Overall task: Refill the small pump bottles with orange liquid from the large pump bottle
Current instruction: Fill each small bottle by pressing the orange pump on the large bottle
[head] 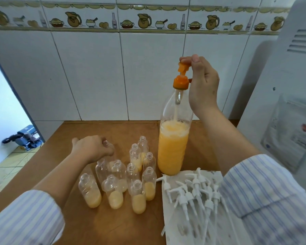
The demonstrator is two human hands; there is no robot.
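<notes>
Our right hand (202, 84) pinches the orange pump (182, 67) on top of the big bottle (173, 138). Our left hand (94, 147) grips a small bottle (107, 145). We should bring its mouth under the spout, then press slowly. The big bottle stands straight up below our right fingers.

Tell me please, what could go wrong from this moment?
The small bottle that the left hand grips stands far from the orange pump under the right hand, so liquid may spill on the table. The open small bottles stand crowded; a moving arm may topple them.
</notes>
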